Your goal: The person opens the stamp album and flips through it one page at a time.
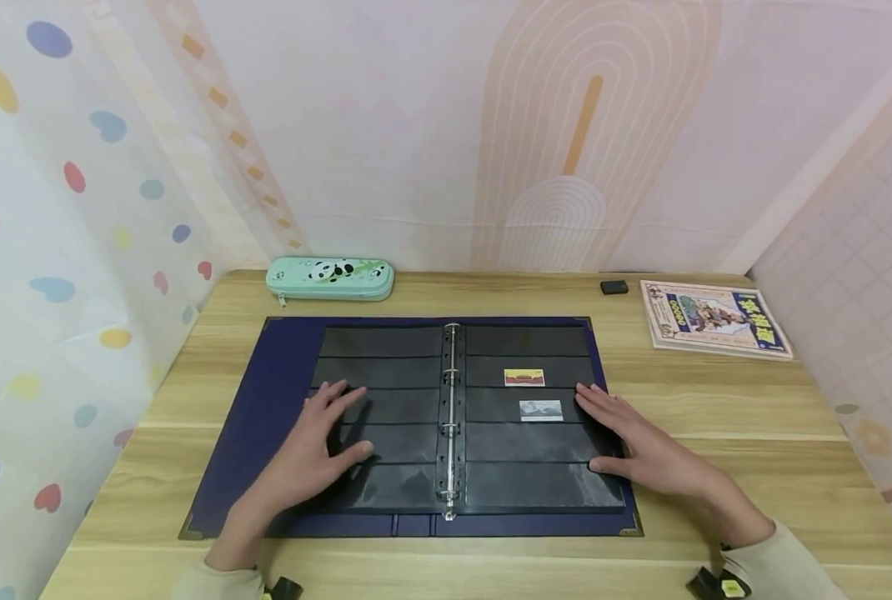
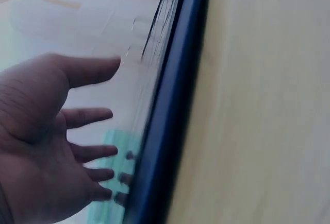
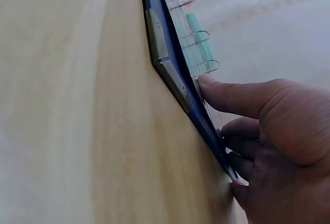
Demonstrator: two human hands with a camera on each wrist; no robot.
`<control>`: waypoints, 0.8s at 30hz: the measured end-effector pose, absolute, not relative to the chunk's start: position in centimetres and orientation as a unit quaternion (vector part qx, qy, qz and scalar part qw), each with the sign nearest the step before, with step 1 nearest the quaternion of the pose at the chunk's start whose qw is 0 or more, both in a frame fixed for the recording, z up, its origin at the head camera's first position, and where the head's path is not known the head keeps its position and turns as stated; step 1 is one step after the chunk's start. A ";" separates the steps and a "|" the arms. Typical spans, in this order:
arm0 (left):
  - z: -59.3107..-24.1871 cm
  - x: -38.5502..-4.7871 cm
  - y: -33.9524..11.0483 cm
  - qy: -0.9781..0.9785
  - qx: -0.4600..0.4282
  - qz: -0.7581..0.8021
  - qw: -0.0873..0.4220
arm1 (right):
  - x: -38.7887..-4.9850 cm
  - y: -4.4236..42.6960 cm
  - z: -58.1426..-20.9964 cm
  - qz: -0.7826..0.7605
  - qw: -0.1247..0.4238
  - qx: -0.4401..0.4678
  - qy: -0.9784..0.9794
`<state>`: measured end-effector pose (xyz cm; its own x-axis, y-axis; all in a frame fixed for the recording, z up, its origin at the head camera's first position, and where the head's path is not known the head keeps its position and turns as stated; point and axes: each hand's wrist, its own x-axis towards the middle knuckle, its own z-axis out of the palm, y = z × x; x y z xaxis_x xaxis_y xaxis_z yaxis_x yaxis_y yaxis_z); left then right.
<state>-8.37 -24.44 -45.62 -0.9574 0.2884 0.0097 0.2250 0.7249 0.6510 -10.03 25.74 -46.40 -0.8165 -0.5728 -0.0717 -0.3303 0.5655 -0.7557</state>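
Note:
A dark blue ring binder (image 1: 266, 400) lies spread on the table, its metal rings (image 1: 450, 417) down the middle and black pocket pages on both sides. In the right page (image 1: 521, 483) sit a yellow and red stamp-like card (image 1: 524, 377) and a grey one (image 1: 540, 410). My left hand (image 1: 311, 450) is over the left page, fingers spread; the left wrist view shows it holding nothing. At the right page's outer edge is my right hand (image 1: 641, 446), its fingertips on the page. In the right wrist view, the thumb (image 3: 232, 96) touches the page edge near the binder's metal corner (image 3: 167, 62).
Behind the binder on the left stands a mint green panda pencil case (image 1: 330, 279). A small black block (image 1: 614, 287) and a stack of illustrated booklets (image 1: 716, 321) lie at the back right. Patterned cloth (image 1: 386, 125) hangs behind the wooden table (image 1: 716, 417).

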 end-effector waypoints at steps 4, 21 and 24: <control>-46.5 -8.4 -23.3 0.904 0.161 0.389 0.075 | -10.0 25.7 -46.4 -0.386 0.158 -0.254 0.872; -48.5 -8.7 -22.3 0.908 0.204 0.358 0.072 | -11.4 26.1 -44.3 -0.304 0.151 -0.292 0.894; -48.4 -8.6 -22.3 0.909 0.208 0.356 0.068 | -12.1 26.2 -43.7 -0.320 0.150 -0.281 0.892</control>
<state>-8.60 -22.34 -48.41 -0.9041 0.4265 0.0252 0.3302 0.6602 0.6746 -12.11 26.25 -43.75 -0.7967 -0.5979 -0.0878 -0.4054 0.6365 -0.6562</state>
